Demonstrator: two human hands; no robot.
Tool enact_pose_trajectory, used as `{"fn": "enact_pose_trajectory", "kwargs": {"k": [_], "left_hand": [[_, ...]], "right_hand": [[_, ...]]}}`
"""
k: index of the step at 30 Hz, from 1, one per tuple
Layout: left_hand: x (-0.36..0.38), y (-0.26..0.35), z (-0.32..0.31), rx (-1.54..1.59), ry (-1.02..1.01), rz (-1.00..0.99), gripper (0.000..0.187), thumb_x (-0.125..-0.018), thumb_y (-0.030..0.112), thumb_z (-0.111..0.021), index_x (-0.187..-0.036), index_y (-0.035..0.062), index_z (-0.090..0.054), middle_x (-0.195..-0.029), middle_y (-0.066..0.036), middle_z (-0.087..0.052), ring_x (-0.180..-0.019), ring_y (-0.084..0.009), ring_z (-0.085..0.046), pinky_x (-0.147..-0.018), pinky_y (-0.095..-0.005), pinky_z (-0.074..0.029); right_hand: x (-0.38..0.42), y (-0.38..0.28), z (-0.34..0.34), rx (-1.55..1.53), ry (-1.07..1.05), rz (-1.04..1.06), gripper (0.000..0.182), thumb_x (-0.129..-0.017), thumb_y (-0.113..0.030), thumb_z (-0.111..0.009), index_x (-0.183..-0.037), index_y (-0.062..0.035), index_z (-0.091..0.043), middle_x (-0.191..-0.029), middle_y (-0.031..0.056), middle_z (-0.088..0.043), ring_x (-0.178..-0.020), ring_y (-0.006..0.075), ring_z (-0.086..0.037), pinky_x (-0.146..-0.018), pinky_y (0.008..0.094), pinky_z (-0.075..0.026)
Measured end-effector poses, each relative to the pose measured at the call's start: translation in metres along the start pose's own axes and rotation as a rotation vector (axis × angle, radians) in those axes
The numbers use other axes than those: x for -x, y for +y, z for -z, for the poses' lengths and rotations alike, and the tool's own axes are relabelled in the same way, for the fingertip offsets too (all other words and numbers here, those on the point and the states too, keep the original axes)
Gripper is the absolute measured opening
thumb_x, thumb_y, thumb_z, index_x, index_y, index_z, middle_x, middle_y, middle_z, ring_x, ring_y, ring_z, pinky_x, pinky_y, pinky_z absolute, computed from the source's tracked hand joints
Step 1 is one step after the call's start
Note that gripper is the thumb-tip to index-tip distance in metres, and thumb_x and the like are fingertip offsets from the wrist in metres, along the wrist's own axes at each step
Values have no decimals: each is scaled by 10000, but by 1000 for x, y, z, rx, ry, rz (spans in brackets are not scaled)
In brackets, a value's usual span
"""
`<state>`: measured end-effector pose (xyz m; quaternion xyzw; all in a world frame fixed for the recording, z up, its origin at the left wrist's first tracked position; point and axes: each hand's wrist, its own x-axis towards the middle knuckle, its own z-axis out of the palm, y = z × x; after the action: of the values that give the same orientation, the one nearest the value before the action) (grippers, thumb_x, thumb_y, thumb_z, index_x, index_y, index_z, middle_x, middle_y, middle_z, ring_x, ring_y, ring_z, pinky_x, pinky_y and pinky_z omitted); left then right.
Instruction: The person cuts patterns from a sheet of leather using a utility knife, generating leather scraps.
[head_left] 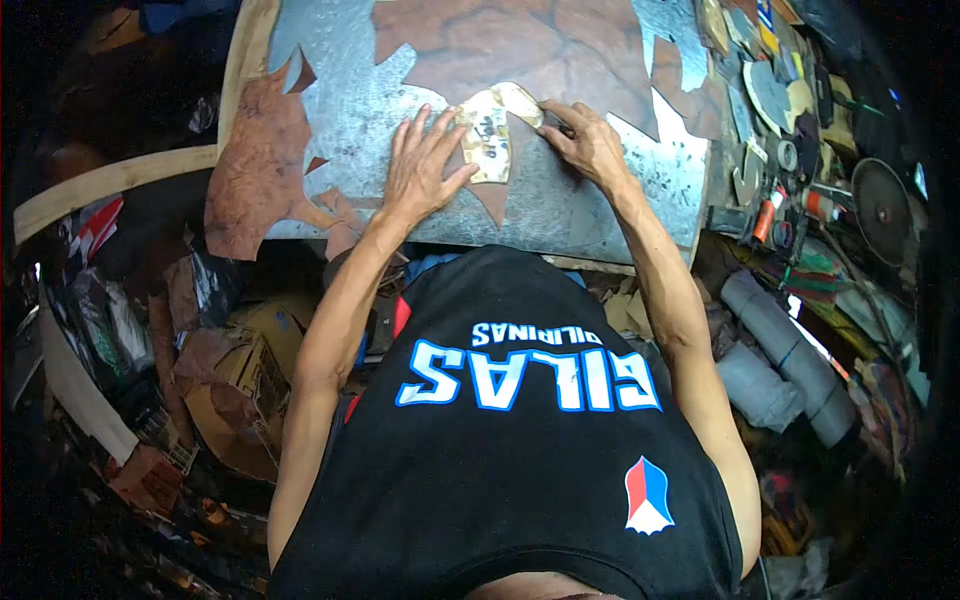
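Here, the open left hand [422,168] and half-open right hand [590,148] are touching the pale template [487,145] (dark-marked) atop brown leather [570,60].

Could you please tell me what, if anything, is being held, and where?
The pale, marked piece: the left hand is at its left edge, the right hand at its upper right end. Whether they grip or merely steady it cannot be told.

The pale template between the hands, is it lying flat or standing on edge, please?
Lying flat: the template shows its broad marked face over brown leather, between left hand and right hand.
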<state>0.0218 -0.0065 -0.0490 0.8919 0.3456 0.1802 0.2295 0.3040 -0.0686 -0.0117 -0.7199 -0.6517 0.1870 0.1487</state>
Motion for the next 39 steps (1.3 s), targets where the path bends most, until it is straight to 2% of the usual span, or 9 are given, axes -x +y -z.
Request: {"fn": "enact_pose_trajectory", "kwargs": {"k": [7, 9, 10, 12, 16, 19, 26, 34, 39], "left_hand": [[-1, 1, 3, -7, -1, -29, 563, -842, 412, -711, -1285, 83, -604, -1470, -136, -454, -1411, -397, -318, -1151, -553, -212], [-1, 2, 3, 1, 8, -37, 559, -835, 408, -717, -1271, 76, -610, -1463, -132, -452, -1408, -402, -314, -1149, -554, -216], [-1, 2, 3, -3, 10, -43, 564, -833, 410, -720, -1272, 74, -609, -1459, -134, -455, -1404, -404, -320, -1147, -557, -218], [-1, 1, 4, -10, 16, -45, 569, -831, 411, -722, -1274, 73, -609, -1456, -135, -459, -1399, -406, -325, -1144, -559, -219], [-1, 1, 4, -8, 15, -43, 579, -824, 422, -733, -1269, 71, -617, -1451, -130, -472, -1397, -396, -337, -1142, -558, -226], [-1, 1, 4, -11, 26, -47, 571, -816, 430, -742, -1249, 73, -632, -1454, -120, -478, -1399, -386, -343, -1144, -552, -233], [0, 1, 5, 0, 46, -70, 573, -796, 440, -760, -1221, 73, -645, -1438, -130, -487, -1389, -389, -352, -1144, -547, -237], [0, 2, 5, -7, 45, -72, 568, -798, 428, -765, -1226, 74, -645, -1430, -140, -494, -1389, -393, -348, -1141, -543, -245], [-1, 1, 4, -21, 35, -67, 566, -804, 429, -761, -1233, 79, -644, -1428, -139, -495, -1392, -392, -345, -1143, -540, -246]], "right_hand": [[-1, 6, -5, -12, 16, 31, 386, -895, -339, -682, -1250, -192, -644, -919, 119, -671, -743, 318, -676, -632, 441, -546], [2, 11, -5, -399, 62, -41, 323, -928, -313, -659, -1182, -114, -637, -859, 76, -654, -687, 224, -664, -589, 380, -549], [8, 1, 10, -395, 65, -40, 323, -928, -313, -659, -1182, -114, -637, -859, 76, -654, -687, 224, -664, -589, 380, -549], [38, -24, 40, -1291, -35, -615, 222, -966, -281, -623, -1082, -93, -599, -762, 13, -579, -602, 120, -586, -532, 309, -521], [109, -71, 13, -1697, -47, -780, 247, -985, -312, -609, -1091, -108, -518, -714, -16, -480, -534, 93, -483, -477, 269, -459], [130, -89, 7, -1684, 157, -863, 293, -985, -342, -608, -1123, -109, -499, -735, 13, -497, -544, 105, -503, -482, 267, -460], [147, -105, -1, -1591, 236, -805, 293, -1014, -326, -558, -1181, -97, -485, -745, 35, -502, -545, 119, -511, -490, 280, -465], [150, -118, -16, -1541, 227, -807, 287, -996, -261, -591, -1187, -86, -468, -755, 39, -506, -545, 121, -518, -479, 281, -476], [163, -125, -34, -1392, 55, -765, 489, -995, -206, -569, -1401, -12, -379, -820, 54, -535, -560, 102, -523, -475, 242, -448]]}}
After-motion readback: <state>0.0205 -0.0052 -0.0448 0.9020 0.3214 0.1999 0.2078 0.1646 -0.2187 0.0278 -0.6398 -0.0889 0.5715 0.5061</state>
